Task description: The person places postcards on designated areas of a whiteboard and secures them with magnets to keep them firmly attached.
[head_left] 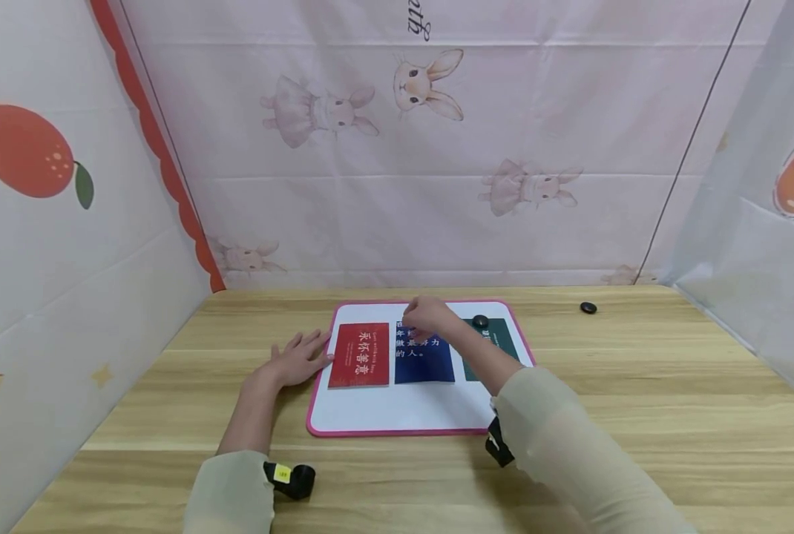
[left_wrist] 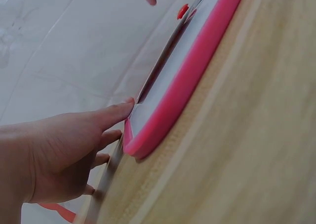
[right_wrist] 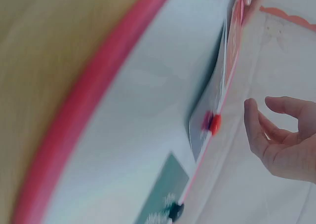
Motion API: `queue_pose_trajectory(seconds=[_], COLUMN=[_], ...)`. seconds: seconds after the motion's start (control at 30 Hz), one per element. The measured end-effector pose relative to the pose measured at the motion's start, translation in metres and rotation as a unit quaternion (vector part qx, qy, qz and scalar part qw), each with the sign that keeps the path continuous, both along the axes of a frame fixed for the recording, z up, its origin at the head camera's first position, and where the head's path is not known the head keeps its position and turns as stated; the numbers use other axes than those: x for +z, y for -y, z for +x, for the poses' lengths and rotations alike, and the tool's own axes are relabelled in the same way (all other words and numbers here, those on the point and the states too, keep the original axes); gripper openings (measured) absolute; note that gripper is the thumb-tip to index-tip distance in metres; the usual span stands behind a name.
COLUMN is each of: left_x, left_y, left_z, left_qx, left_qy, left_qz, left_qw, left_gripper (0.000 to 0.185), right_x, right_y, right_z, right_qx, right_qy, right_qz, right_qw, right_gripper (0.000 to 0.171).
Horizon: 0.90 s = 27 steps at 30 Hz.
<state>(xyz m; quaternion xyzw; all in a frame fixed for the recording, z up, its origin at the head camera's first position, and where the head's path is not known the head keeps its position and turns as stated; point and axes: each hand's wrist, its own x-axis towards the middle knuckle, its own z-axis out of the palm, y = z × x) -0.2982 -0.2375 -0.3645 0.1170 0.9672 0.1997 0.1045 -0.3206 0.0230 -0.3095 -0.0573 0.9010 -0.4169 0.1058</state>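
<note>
A white magnetic board with a pink rim lies on the table. My left hand rests at its left side with fingers spread, the thumb at the edge of a red card. Over the blue card hovers my right hand, its fingers loosely bent. In the right wrist view nothing shows between that thumb and those fingers. A red round magnet sits on the blue card below; the hand hides it in the head view. To the right, a black magnet sits on the green card.
Another black magnet lies on the wooden table at the back right. Printed fabric with rabbits hangs behind the table, and more fabric stands at both sides. Each wrist wears a black camera.
</note>
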Motion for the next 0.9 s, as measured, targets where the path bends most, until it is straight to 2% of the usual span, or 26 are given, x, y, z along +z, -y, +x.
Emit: queue_pose_trajectory(seconds=[0.13,0.37,0.6,0.9], left_x=[0.0,0.002,0.003,0.001], left_y=[0.0,-0.001,-0.002,-0.001], left_z=[0.0,0.001,0.003,0.001], left_qx=[0.0,-0.008,-0.007,-0.007], left_qy=[-0.001,-0.006,-0.006,-0.01], left_qz=[0.002,-0.001,0.002,0.002], left_qw=[1.0,1.0,1.0,0.9999], left_gripper=[0.068,0.07,0.07,0.072], right_x=[0.008,0.014,0.017,0.016], right_y=[-0.017,-0.047,-0.075,-0.115], right_z=[-0.003,-0.009,-0.013,-0.01], right_qx=[-0.008,-0.026,-0.054,-0.06], right_qy=[-0.017,-0.015,-0.018,-0.05], right_qz=[0.023,0.018,0.042,0.066], right_qw=[1.0,0.999,0.997,0.995], right_gripper=[0.028,0.026,0.027,0.028])
